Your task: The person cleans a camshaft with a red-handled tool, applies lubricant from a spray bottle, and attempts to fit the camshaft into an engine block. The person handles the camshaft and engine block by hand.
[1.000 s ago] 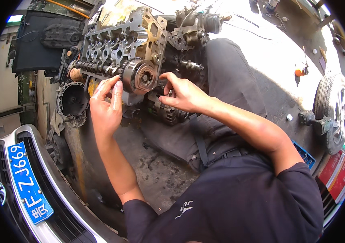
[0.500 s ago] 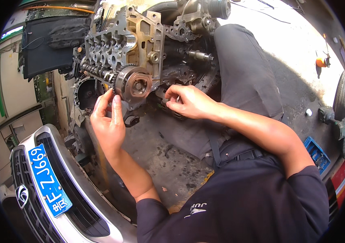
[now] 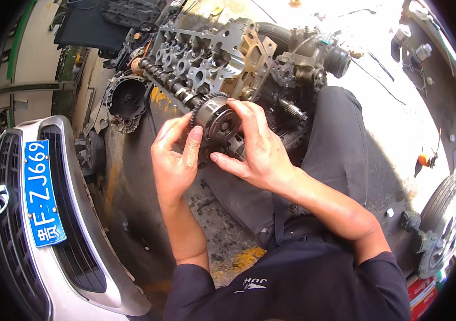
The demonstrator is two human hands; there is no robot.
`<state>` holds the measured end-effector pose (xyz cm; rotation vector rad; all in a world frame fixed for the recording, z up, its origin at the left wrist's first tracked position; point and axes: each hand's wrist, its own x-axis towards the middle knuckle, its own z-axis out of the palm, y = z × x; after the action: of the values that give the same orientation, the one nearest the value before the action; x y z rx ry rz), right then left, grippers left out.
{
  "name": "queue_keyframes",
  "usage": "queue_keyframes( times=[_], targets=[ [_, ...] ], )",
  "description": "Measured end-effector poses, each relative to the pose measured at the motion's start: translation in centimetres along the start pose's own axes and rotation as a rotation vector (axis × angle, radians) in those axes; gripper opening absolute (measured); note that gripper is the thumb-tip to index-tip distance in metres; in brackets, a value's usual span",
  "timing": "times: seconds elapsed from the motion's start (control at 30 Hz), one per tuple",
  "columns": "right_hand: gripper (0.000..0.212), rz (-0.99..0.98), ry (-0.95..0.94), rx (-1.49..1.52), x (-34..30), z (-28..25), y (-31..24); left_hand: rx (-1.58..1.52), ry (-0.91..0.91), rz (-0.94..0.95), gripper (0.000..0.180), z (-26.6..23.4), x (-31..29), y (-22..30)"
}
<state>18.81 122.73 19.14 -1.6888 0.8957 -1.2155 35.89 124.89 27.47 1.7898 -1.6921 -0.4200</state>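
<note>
A round toothed camshaft gear (image 3: 213, 119) sits at the near end of a camshaft (image 3: 170, 80). The shaft lies along the side of a metal cylinder head (image 3: 198, 56). At the gear's left rim, the fingertips and thumb of my left hand (image 3: 177, 158) are curled against it. My right hand (image 3: 262, 147) wraps round the right side, fingers on the upper rim and thumb stretched below the front face. Between them, the two hands grip the gear. Its lower edge is partly hidden by my fingers.
Right of the head lie a splined shaft (image 3: 292, 109) and a unit with a pulley (image 3: 337, 61). A round bell-shaped housing (image 3: 126, 101) is at left. A car bumper (image 3: 96, 241) fills the lower left. A wheel (image 3: 447, 230) lies at right, my trousered leg (image 3: 340, 134) nearer.
My right hand has come up from beside the engine onto the gear's right side. My left hand stays at the left rim. The whole view has shifted and turned.
</note>
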Motion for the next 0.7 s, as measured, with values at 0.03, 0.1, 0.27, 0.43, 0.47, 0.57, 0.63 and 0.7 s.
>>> queue_keyframes(
  times=[0.03,0.1,0.27,0.43,0.47,0.57,0.63,0.7],
  targets=[
    [0.088,-0.009,0.037,-0.045,0.3,0.4,-0.2,-0.012,-0.025,0.027,0.026,-0.5,0.6,0.2],
    [0.09,-0.057,0.1,-0.213,0.8,1.3,-0.5,-0.07,0.146,-0.045,0.026,-1.1,2.2,-2.5],
    [0.09,-0.078,0.035,-0.411,2.0,2.3,-1.2,0.058,0.375,-0.092,0.027,-3.9,9.9,-14.5],
    [0.09,-0.018,-0.04,-0.494,2.5,2.4,-1.3,0.328,0.314,-0.228,0.04,-4.8,18.4,-20.6],
    [0.09,-0.004,-0.033,-0.516,2.7,2.0,-1.4,0.341,0.315,-0.235,0.042,-4.5,20.0,-20.1],
    [0.094,0.058,-0.098,-0.526,2.7,2.1,-1.8,0.325,0.27,-0.188,0.046,-6.2,23.8,-25.4],
    [0.095,0.11,-0.118,-0.544,2.8,2.0,-2.0,0.314,0.229,-0.238,0.046,-5.3,25.0,-26.0],
    [0.095,0.151,-0.145,-0.561,2.8,2.1,-2.0,0.326,0.224,-0.267,0.043,-4.6,24.9,-25.7]
  ],
)
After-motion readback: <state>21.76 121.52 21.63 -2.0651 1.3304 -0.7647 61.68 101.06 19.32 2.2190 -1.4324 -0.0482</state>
